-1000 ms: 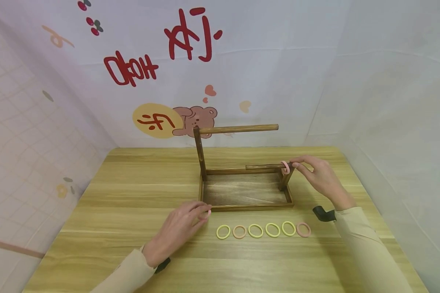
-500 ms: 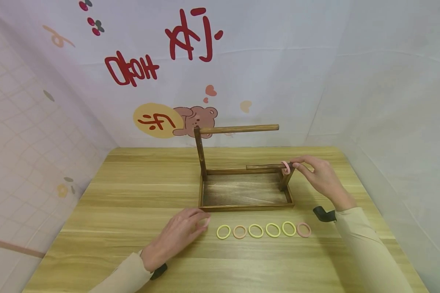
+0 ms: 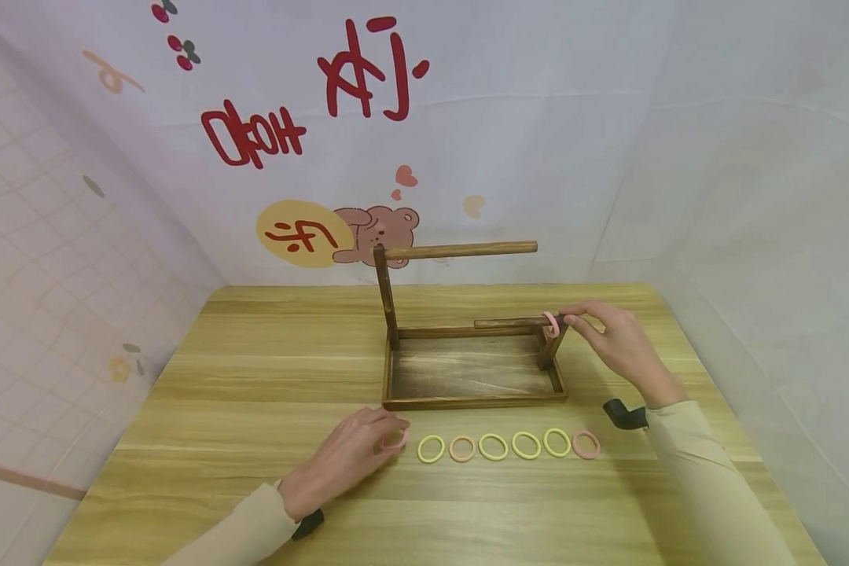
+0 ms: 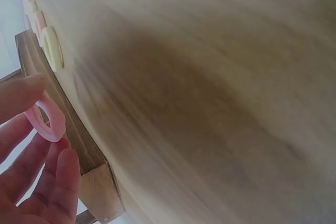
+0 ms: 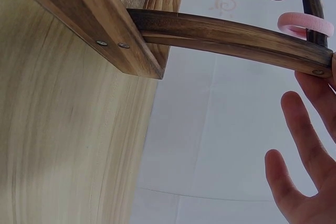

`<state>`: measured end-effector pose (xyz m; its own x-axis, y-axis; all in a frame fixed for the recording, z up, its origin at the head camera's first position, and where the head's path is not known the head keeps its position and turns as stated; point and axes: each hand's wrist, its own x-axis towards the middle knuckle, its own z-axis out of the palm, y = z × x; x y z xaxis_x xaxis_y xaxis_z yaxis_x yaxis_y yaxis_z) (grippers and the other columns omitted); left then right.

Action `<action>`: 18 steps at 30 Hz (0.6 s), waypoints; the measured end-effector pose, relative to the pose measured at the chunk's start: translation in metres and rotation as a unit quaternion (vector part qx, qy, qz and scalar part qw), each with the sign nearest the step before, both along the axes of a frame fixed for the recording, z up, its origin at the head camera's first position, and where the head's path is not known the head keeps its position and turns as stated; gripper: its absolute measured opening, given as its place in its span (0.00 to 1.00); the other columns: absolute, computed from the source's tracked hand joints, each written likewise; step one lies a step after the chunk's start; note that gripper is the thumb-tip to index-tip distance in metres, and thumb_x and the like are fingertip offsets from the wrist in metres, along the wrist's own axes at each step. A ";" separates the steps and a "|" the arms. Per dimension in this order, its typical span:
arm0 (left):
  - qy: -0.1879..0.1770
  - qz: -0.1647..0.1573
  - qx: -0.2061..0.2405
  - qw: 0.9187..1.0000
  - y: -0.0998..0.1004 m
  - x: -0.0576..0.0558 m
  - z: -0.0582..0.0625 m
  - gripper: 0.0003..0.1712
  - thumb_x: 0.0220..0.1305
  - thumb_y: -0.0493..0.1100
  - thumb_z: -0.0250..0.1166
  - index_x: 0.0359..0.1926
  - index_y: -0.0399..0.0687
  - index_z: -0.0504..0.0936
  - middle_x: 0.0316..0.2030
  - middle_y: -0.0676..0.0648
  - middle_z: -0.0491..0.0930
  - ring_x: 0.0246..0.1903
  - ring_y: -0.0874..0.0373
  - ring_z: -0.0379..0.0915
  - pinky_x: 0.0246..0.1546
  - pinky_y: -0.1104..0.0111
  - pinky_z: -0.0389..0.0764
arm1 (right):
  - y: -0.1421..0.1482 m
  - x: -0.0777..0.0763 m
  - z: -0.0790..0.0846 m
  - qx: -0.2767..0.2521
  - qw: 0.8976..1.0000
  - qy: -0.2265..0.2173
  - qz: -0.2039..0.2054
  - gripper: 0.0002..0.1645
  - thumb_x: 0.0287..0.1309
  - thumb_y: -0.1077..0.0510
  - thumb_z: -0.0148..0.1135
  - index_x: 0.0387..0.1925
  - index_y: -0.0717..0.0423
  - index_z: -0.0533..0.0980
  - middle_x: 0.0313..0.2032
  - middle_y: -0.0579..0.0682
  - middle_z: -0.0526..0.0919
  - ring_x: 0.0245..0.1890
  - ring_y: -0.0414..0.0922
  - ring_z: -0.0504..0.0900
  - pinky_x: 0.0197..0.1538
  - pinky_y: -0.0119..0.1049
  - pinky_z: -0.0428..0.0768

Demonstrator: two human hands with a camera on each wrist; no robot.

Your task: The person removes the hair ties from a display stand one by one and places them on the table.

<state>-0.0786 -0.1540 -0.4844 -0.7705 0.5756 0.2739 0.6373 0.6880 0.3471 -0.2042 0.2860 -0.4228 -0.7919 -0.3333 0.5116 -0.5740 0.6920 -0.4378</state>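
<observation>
My left hand [image 3: 347, 450] pinches a pink hair tie [image 4: 59, 125] between thumb and fingers, left of a row of hair ties and low over the table. At the right, my right hand [image 3: 619, 342] grips the top of the short post on a dark wooden rack [image 3: 475, 403] with thumb and forefinger; its other fingers spread apart in the right wrist view. Another pink hair tie [image 5: 304, 22] hangs on the short rod [image 3: 509, 322], close to that post. The taller rod [image 3: 467, 250] carries nothing.
Several hair ties lie in a row before the rack, with a yellow one [image 3: 420, 450] at the left end and a pink one [image 3: 597, 446] at the right. The wooden table [image 3: 255, 362] meets a printed cloth wall [image 3: 538, 157] behind.
My left hand has drawn back from the rack's front left corner, toward me, with the pink hair tie. The right hand keeps its place on the post.
</observation>
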 end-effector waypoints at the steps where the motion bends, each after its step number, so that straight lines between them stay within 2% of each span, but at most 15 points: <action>1: 0.002 -0.003 -0.001 1.000 0.000 0.000 0.000 0.19 0.59 0.41 0.78 0.52 0.45 0.88 0.49 0.50 0.87 0.38 0.62 0.79 0.43 0.66 0.85 | 0.000 0.000 0.000 0.000 1.000 0.002 0.001 0.09 0.67 0.64 0.67 0.48 0.57 0.86 0.45 0.54 0.90 0.49 0.58 0.87 0.53 0.59 0.81; 6: 0.009 -0.011 -0.011 1.000 0.002 -0.002 -0.004 0.14 0.62 0.42 0.76 0.48 0.45 0.89 0.46 0.50 0.88 0.40 0.61 0.81 0.45 0.64 0.85 | 0.000 0.000 -0.001 -0.001 1.000 0.006 0.003 0.09 0.67 0.65 0.67 0.47 0.57 0.86 0.45 0.55 0.90 0.48 0.59 0.87 0.52 0.60 0.81; 11: 0.004 -0.016 -0.021 1.000 0.004 -0.005 -0.006 0.10 0.65 0.43 0.74 0.46 0.47 0.89 0.42 0.52 0.88 0.35 0.64 0.76 0.41 0.66 0.83 | 0.000 -0.001 -0.002 0.004 1.000 0.002 -0.002 0.09 0.68 0.64 0.67 0.47 0.58 0.86 0.45 0.55 0.90 0.49 0.59 0.87 0.54 0.59 0.81; 18: -0.013 -0.020 -0.036 0.999 0.004 -0.005 -0.008 0.17 0.59 0.43 0.78 0.49 0.45 0.88 0.47 0.48 0.87 0.48 0.54 0.82 0.51 0.60 0.84 | 0.000 0.000 -0.001 0.004 1.000 0.000 0.000 0.09 0.68 0.64 0.67 0.47 0.58 0.85 0.45 0.56 0.90 0.49 0.60 0.87 0.53 0.61 0.81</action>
